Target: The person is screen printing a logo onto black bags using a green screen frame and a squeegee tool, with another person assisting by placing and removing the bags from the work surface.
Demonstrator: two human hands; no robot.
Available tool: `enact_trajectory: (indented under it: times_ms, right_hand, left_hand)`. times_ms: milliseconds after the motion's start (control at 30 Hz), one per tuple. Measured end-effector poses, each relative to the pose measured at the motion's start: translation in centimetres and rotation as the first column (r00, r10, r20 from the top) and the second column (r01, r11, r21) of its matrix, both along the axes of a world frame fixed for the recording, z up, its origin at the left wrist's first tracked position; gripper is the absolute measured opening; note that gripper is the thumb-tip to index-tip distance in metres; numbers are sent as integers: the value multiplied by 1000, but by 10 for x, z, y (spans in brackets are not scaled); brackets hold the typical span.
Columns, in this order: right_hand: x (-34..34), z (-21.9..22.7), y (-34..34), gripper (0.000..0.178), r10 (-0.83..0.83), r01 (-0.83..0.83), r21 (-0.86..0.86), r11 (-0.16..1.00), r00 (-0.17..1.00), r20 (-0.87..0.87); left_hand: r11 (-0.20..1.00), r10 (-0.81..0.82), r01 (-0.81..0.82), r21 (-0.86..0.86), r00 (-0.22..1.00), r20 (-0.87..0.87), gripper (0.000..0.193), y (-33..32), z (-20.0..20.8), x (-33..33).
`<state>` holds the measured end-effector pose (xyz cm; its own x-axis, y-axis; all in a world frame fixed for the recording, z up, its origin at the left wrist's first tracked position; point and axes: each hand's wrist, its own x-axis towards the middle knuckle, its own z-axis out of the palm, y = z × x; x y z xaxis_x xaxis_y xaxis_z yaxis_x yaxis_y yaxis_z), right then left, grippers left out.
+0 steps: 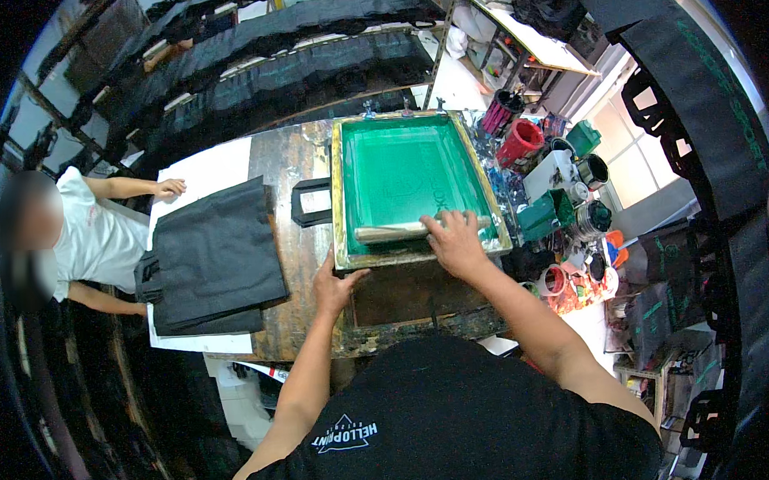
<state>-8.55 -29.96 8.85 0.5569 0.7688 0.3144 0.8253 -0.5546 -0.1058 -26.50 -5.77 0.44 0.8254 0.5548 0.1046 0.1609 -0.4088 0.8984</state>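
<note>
A screen-printing frame (338, 169) with green mesh lies on the worktable in front of me. Its wooden rim is stained yellow and white. My right hand (457, 245) grips a long squeegee (393, 232), which lies across the near end of the mesh. Green ink (407, 166) coats the mesh. At the frame's near left corner, my left hand (335, 287) holds the rim, thumb along the front edge and fingers on the left side. A black bag handle (312, 202) sticks out from under the frame's left side; the frame hides whatever else is beneath.
Black fabric bags (218, 251) are stacked on the table's left, beside a co-worker (100, 222) in a white shirt. Ink pots, including a red bucket (520, 143) and a green container (546, 215), crowd the right side. Racks of black bags (309, 76) stand behind.
</note>
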Motion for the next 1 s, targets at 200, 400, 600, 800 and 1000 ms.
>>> enact_trajectory:
  times_ms: [200,400,600,800,1000]
  right_hand:
    - [34,105,29,39,-2,-20,116,993,983,185]
    - [106,178,76,42,-81,12,225,974,951,299]
    - [138,199,91,43,-61,-14,259,966,959,278]
    - [157,218,101,45,-67,1,267,964,969,236]
    - [155,220,106,47,-69,4,301,954,976,206]
  left_hand:
    - [944,176,-14,-330,865,469,71,1,93,50]
    - [969,244,-206,-135,878,411,74,13,168,110]
    - [951,240,-209,229,964,-118,97,36,11,96]
    - [957,253,-117,264,779,-573,104,3,-50,63]
    - [977,187,-142,158,925,-331,80,15,-43,85]
